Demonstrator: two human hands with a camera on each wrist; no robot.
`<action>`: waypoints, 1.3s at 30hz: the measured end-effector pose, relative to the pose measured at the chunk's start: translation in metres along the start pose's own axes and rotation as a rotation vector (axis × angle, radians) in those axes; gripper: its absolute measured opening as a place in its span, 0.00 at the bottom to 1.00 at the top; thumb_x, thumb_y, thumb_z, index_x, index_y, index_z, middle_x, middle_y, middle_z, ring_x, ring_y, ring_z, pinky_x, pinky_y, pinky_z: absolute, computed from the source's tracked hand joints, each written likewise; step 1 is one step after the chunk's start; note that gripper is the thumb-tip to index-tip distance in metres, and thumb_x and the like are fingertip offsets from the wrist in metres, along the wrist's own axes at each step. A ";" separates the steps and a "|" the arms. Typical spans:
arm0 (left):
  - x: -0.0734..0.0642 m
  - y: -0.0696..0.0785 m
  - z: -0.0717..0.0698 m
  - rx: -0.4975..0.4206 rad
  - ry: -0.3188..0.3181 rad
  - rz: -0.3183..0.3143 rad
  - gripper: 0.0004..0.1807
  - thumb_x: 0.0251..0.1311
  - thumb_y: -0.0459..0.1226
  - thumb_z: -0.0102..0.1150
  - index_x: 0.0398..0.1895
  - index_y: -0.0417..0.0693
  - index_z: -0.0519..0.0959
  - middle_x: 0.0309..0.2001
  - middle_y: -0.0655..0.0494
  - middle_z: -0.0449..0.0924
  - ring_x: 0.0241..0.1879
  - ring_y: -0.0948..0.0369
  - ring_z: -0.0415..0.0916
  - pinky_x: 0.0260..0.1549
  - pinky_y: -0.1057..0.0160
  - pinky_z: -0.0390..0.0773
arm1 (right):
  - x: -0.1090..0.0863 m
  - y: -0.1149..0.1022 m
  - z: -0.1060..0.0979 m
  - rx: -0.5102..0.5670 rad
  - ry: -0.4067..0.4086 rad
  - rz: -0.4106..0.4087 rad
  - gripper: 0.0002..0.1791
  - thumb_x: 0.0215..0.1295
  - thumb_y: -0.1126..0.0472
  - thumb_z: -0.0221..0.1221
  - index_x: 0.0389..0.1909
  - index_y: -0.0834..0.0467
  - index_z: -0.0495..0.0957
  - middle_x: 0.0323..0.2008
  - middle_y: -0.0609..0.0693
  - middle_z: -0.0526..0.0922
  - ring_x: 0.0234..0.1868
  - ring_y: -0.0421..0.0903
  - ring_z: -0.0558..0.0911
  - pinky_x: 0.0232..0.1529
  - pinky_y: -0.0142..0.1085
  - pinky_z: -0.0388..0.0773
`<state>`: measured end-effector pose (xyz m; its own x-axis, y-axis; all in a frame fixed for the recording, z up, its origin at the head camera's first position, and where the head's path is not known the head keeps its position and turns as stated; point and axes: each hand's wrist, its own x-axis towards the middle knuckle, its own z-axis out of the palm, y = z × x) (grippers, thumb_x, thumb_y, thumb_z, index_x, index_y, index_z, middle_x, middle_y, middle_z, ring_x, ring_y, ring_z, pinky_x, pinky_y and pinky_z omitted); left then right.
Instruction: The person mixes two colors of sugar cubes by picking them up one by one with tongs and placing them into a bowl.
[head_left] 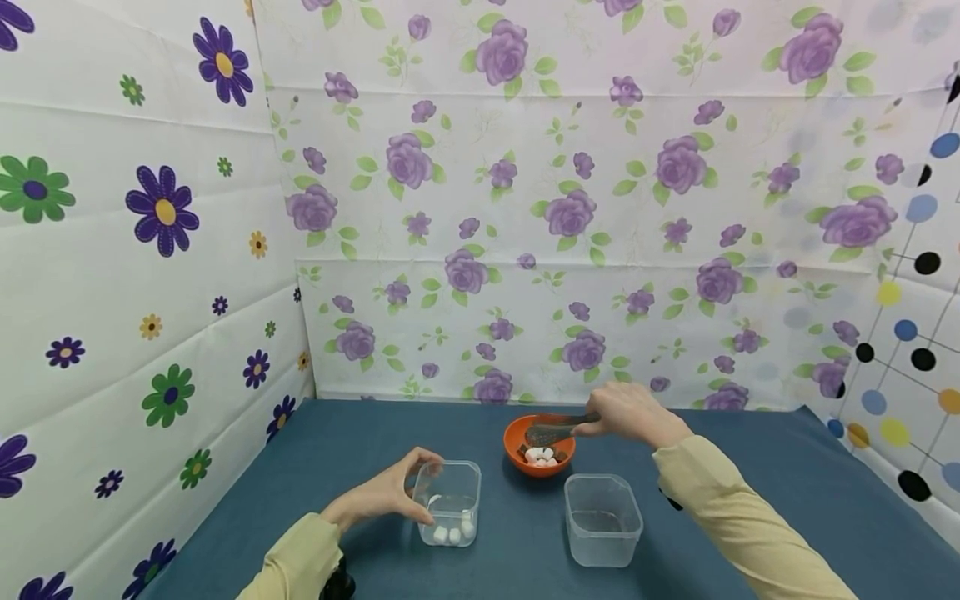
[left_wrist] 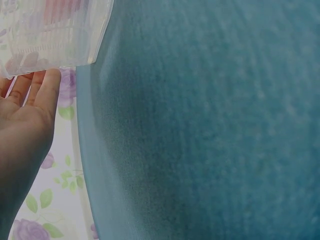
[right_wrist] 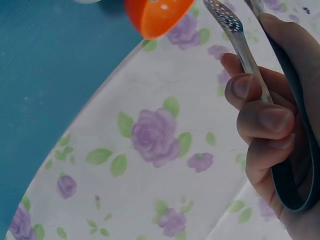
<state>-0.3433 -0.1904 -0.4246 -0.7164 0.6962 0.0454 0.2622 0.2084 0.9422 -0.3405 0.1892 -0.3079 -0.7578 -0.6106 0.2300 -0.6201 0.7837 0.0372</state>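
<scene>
In the head view my left hand [head_left: 393, 492] holds a clear plastic container [head_left: 471, 483] from its left side, thumb at the front and fingers behind. Several white pieces [head_left: 447, 535] that look like marshmallows lie on its bottom. My right hand [head_left: 633, 412] grips dark grey tongs [head_left: 555, 432], their tips over an orange bowl [head_left: 538, 472]. White and brown pieces [head_left: 542, 456] sit in that bowl. From the right wrist, the tongs [right_wrist: 245, 55] show a perforated tip and their two arms stand apart. Whether a piece is between the tips cannot be seen in the head view.
A second clear container [head_left: 600, 550] stands right of the first, in front of the bowl. A blue cloth [head_left: 517, 575] covers the table. Flowered sheets [head_left: 525, 208] hang behind and to the left, and a dotted sheet [head_left: 915, 400] hangs on the right.
</scene>
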 end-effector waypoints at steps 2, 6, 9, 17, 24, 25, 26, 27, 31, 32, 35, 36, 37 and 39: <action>0.000 0.001 0.000 0.003 0.003 0.000 0.37 0.51 0.34 0.65 0.61 0.37 0.55 0.58 0.38 0.55 0.60 0.44 0.51 0.50 0.40 0.59 | 0.001 -0.005 -0.003 0.002 0.016 -0.025 0.26 0.53 0.45 0.63 0.05 0.48 0.61 0.08 0.37 0.47 0.10 0.34 0.47 0.13 0.29 0.44; -0.001 0.003 0.001 0.008 0.006 0.001 0.38 0.50 0.35 0.66 0.61 0.36 0.55 0.59 0.38 0.55 0.60 0.44 0.52 0.50 0.39 0.58 | 0.006 -0.016 -0.008 0.007 0.034 -0.060 0.28 0.53 0.44 0.62 0.06 0.48 0.57 0.09 0.37 0.47 0.10 0.34 0.48 0.13 0.29 0.45; 0.000 0.002 0.001 0.015 0.006 0.004 0.38 0.50 0.35 0.66 0.61 0.36 0.55 0.59 0.38 0.55 0.60 0.44 0.52 0.50 0.39 0.58 | 0.009 -0.023 -0.012 -0.006 0.049 -0.093 0.28 0.53 0.44 0.62 0.06 0.48 0.57 0.09 0.37 0.48 0.10 0.34 0.48 0.13 0.28 0.45; 0.000 0.000 0.000 0.011 0.003 0.006 0.38 0.50 0.35 0.66 0.61 0.36 0.55 0.59 0.37 0.54 0.60 0.44 0.52 0.49 0.40 0.59 | 0.015 -0.044 -0.017 -0.024 0.056 -0.176 0.23 0.55 0.45 0.61 0.07 0.49 0.67 0.08 0.38 0.51 0.09 0.33 0.51 0.13 0.28 0.46; 0.000 0.000 0.000 0.012 0.005 0.008 0.39 0.50 0.36 0.66 0.61 0.36 0.55 0.59 0.37 0.54 0.60 0.43 0.52 0.49 0.40 0.59 | 0.023 -0.065 -0.014 -0.059 0.025 -0.220 0.21 0.56 0.44 0.60 0.09 0.49 0.72 0.05 0.38 0.55 0.07 0.34 0.56 0.11 0.27 0.49; 0.000 0.000 0.000 0.014 0.007 0.009 0.38 0.50 0.36 0.66 0.61 0.36 0.55 0.59 0.37 0.54 0.60 0.43 0.52 0.49 0.40 0.59 | 0.024 -0.068 -0.013 -0.063 0.019 -0.223 0.21 0.56 0.44 0.60 0.09 0.49 0.72 0.05 0.38 0.55 0.07 0.34 0.56 0.10 0.27 0.49; 0.000 0.000 0.000 0.017 0.009 0.008 0.38 0.50 0.36 0.66 0.61 0.36 0.55 0.59 0.37 0.55 0.60 0.43 0.52 0.49 0.40 0.59 | 0.025 -0.071 -0.013 -0.068 0.010 -0.222 0.21 0.55 0.43 0.60 0.10 0.49 0.73 0.05 0.38 0.55 0.07 0.34 0.56 0.10 0.27 0.49; 0.000 0.000 0.000 0.018 0.011 0.006 0.38 0.50 0.36 0.66 0.61 0.36 0.55 0.59 0.37 0.55 0.60 0.43 0.52 0.49 0.40 0.59 | 0.027 -0.074 -0.014 -0.067 0.004 -0.225 0.20 0.55 0.43 0.60 0.11 0.49 0.74 0.05 0.38 0.56 0.07 0.35 0.57 0.10 0.27 0.49; 0.000 -0.001 0.000 0.017 0.010 0.008 0.38 0.50 0.36 0.66 0.61 0.37 0.55 0.59 0.37 0.55 0.59 0.44 0.52 0.49 0.40 0.60 | 0.032 -0.083 -0.014 -0.037 -0.036 -0.210 0.15 0.55 0.44 0.60 0.23 0.50 0.83 0.07 0.37 0.63 0.08 0.34 0.61 0.09 0.28 0.54; 0.000 -0.001 0.000 0.018 0.009 0.007 0.38 0.51 0.36 0.66 0.61 0.38 0.56 0.59 0.38 0.55 0.59 0.44 0.53 0.49 0.40 0.60 | 0.033 -0.085 -0.014 -0.031 -0.046 -0.205 0.15 0.55 0.44 0.60 0.26 0.51 0.84 0.08 0.37 0.66 0.08 0.34 0.62 0.09 0.28 0.56; 0.000 -0.001 0.000 0.016 0.008 0.011 0.37 0.51 0.37 0.66 0.61 0.40 0.56 0.58 0.39 0.55 0.59 0.44 0.53 0.48 0.40 0.60 | 0.037 -0.090 -0.013 -0.049 -0.051 -0.204 0.17 0.54 0.43 0.60 0.29 0.52 0.85 0.12 0.39 0.73 0.10 0.33 0.66 0.10 0.27 0.59; 0.000 -0.001 0.000 0.016 0.009 0.013 0.37 0.50 0.37 0.66 0.61 0.40 0.57 0.58 0.41 0.56 0.59 0.44 0.53 0.48 0.40 0.60 | 0.038 -0.092 -0.012 -0.061 -0.047 -0.212 0.17 0.54 0.42 0.60 0.26 0.52 0.85 0.12 0.40 0.74 0.10 0.33 0.66 0.10 0.26 0.58; 0.000 -0.001 0.000 0.016 0.009 0.013 0.37 0.50 0.37 0.66 0.60 0.41 0.57 0.57 0.42 0.56 0.59 0.44 0.53 0.48 0.40 0.61 | 0.039 -0.093 -0.011 -0.077 -0.041 -0.221 0.18 0.53 0.42 0.60 0.22 0.52 0.84 0.11 0.40 0.73 0.09 0.34 0.65 0.10 0.26 0.57; 0.000 -0.001 0.000 0.016 0.011 0.013 0.36 0.50 0.36 0.66 0.60 0.42 0.57 0.57 0.44 0.57 0.59 0.44 0.53 0.48 0.41 0.61 | 0.041 -0.096 -0.009 -0.105 -0.028 -0.243 0.19 0.53 0.41 0.61 0.14 0.51 0.80 0.08 0.39 0.68 0.09 0.34 0.62 0.10 0.26 0.53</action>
<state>-0.3433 -0.1907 -0.4252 -0.7198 0.6914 0.0616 0.2823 0.2105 0.9359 -0.3106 0.0896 -0.2936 -0.5958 -0.7838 0.1752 -0.7608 0.6207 0.1894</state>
